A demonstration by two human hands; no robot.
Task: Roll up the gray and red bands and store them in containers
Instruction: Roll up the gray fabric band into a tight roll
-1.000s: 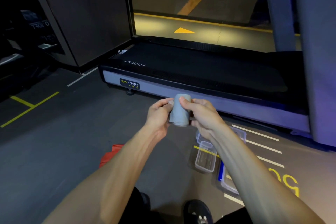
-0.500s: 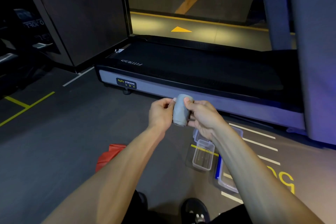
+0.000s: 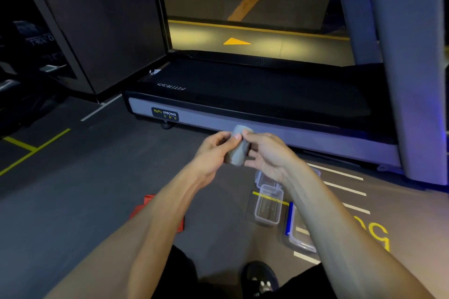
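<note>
Head view: both hands, left hand [image 3: 213,150] and right hand [image 3: 267,155], grip the rolled gray band [image 3: 239,147] upright, the small clear container [image 3: 268,206] lying below, nearer the right.

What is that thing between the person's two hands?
In the head view, a rolled-up gray band sits between the left hand and right hand, gripped by both.

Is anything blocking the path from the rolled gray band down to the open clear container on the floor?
Nothing visible does. Both hands, left hand and right hand, hold the gray band in the air; the small clear container sits lidless on the floor below, partly beside the right forearm.
</note>
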